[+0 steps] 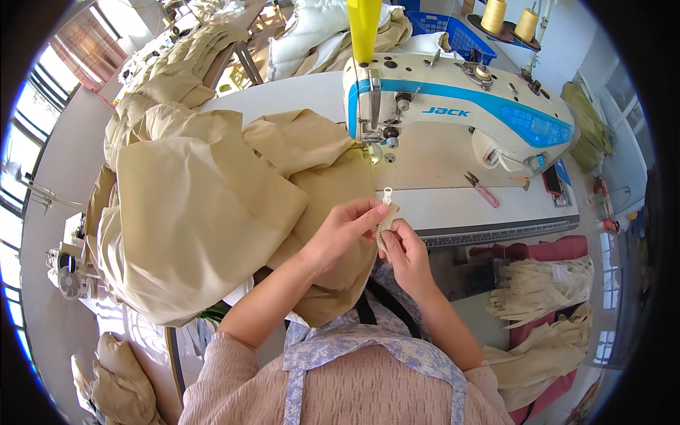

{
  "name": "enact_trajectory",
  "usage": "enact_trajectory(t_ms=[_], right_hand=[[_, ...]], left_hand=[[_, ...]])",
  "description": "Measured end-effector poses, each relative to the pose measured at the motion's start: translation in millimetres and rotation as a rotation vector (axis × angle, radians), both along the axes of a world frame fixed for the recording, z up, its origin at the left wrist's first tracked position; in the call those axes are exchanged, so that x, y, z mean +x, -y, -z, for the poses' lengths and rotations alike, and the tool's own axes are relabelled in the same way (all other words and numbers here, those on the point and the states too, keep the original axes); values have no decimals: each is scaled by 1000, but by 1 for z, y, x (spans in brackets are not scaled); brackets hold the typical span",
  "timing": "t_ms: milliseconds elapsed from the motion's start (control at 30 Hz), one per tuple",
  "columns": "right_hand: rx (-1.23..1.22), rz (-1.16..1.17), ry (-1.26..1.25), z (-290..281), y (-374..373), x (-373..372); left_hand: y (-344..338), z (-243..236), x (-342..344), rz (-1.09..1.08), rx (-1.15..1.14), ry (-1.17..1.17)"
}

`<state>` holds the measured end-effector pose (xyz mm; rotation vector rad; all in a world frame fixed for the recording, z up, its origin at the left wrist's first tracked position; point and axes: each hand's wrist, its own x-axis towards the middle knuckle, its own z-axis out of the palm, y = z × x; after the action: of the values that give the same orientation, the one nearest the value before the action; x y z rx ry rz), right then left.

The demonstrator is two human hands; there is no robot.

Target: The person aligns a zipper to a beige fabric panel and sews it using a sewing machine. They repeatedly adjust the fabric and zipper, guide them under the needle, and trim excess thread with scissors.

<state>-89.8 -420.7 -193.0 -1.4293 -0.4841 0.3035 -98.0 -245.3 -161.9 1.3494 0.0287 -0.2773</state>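
Between my hands, just in front of the sewing machine [453,106], I hold a beige zipper [383,225] with a pale metal pull standing up at its top end. My left hand [352,225] pinches it near the slider with thumb and fingertips. Lower on the tape, my right hand [404,251] is closed on it, its fingers bent. A large piece of beige fabric [205,205] is heaped over the table to the left, and part of it runs up to the machine's needle area, where a small light shines.
Thread snips [483,190] with pink handles lie on the white table right of my hands. Cream strips [542,287] and beige fabric hang at the lower right. A blue crate [453,35] and yellow thread cones [494,14] stand behind the machine.
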Motion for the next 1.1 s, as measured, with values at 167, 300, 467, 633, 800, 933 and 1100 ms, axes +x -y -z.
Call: enact_trajectory(t_ms=[167,300,467,633,800,933,1100], right_hand=[[270,34,-169,-9,-7,-5],[34,130,68,-11,-9,2],[-51,89,103,-6,-3,9],[-126,21,49,-12,-4,3],[-204,94,133,-17,-12,1],[-276,106,283,-7,-17,5],[-203,76,249,8,-19,9]], left_hand=[[13,10,-8,-218,-25,117],[6,8,-12,-244,144,200],[-16,-12,-13,-318,102,226],[-19,-28,-12,-133,667,515],[-23,-32,-7,-53,597,285],[-28,-28,-3,3,481,179],[-31,-22,-3,29,322,78]])
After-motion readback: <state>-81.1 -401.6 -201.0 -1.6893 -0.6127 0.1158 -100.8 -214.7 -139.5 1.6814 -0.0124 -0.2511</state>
